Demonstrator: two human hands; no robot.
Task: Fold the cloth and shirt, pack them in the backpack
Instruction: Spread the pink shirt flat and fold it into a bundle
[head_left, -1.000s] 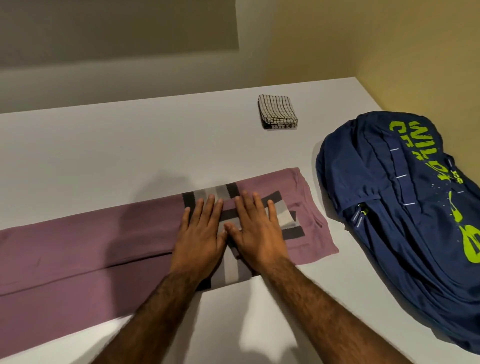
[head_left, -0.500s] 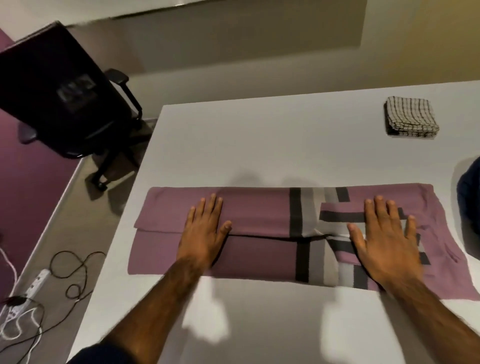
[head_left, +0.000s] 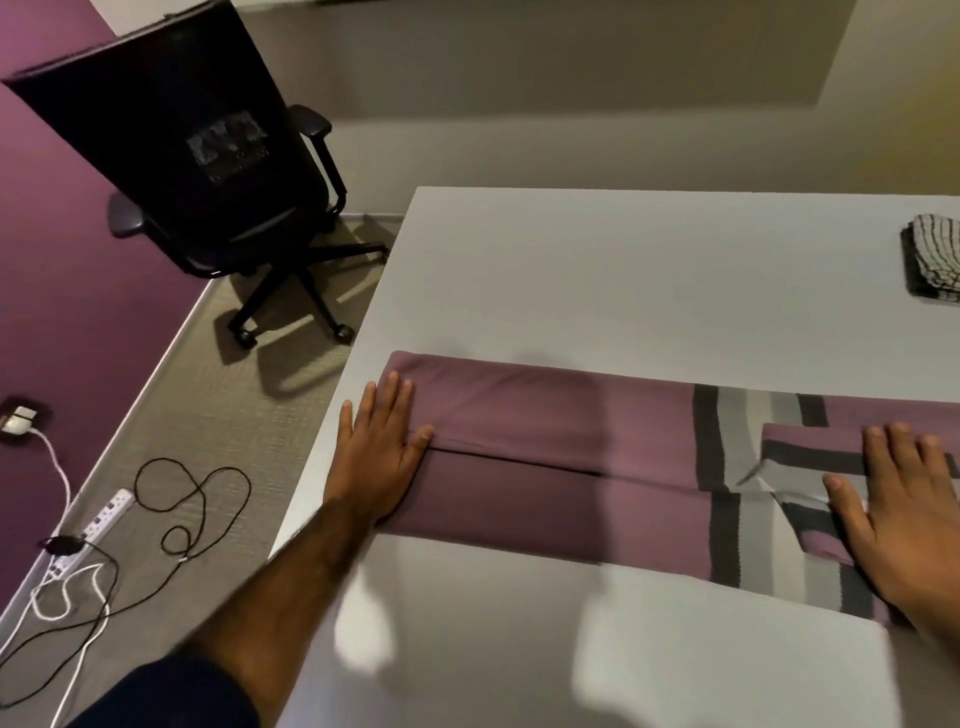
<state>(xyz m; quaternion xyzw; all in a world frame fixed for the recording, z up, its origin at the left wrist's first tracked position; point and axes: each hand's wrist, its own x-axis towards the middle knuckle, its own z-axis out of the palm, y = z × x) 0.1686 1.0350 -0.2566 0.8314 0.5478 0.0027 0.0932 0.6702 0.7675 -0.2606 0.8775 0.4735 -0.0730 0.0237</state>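
A mauve shirt (head_left: 545, 457) with grey and dark stripes lies folded into a long band across the white table (head_left: 623, 280). My left hand (head_left: 379, 457) rests flat with fingers spread on the shirt's left end, at the table's left edge. My right hand (head_left: 904, 514) lies flat on the striped part at the right. A folded checked cloth (head_left: 935, 265) sits at the far right of the table, partly cut off by the frame edge. The backpack is out of view.
A black office chair (head_left: 208, 156) stands on the floor beyond the table's left edge. A white power strip (head_left: 91, 530) with black and white cables lies on the carpet at the lower left, beside a purple wall.
My left hand has slid left along the shirt to its end. My right hand stays on the striped part. The view has swung left, and the backpack has left the frame.
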